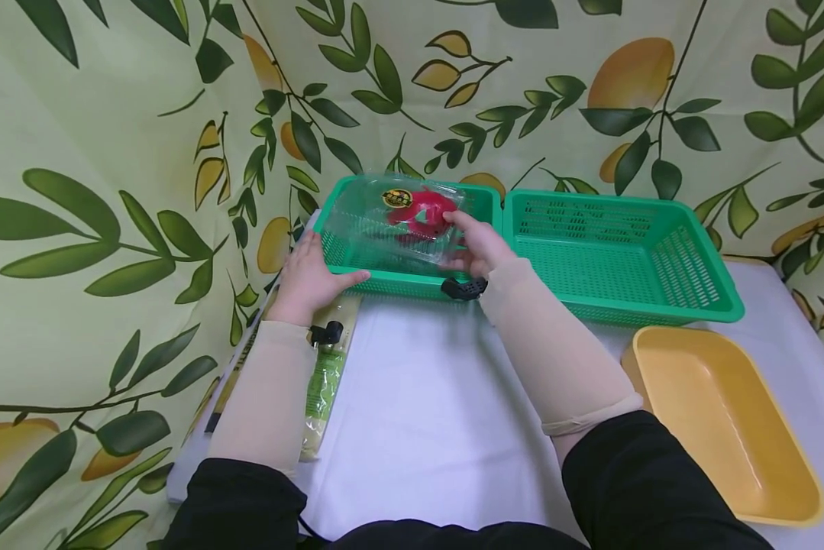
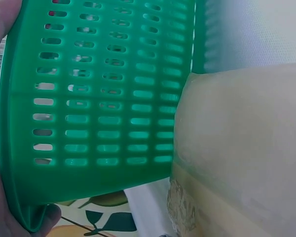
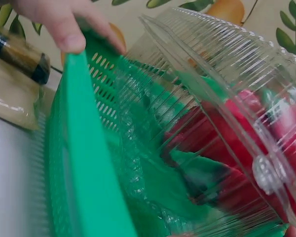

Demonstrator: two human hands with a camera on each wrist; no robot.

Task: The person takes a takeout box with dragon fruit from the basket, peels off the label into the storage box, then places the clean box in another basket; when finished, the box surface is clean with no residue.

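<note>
My right hand holds a clear plastic clamshell box by its right end, over the left green basket. The box sits tilted, partly below the basket's rim. A red fruit with green parts shows through its ribbed wall, and a black-and-yellow label is on top. My left hand grips the front left corner of that basket, thumb along the front rim. In the left wrist view, fingertips curl round the corner beside the slotted wall.
Another green basket stands right against the first. A yellow tub is in front of it at the right. Flat packets lie under my left forearm, beside a dark-ended package. A leaf-patterned cloth hangs behind and at the left.
</note>
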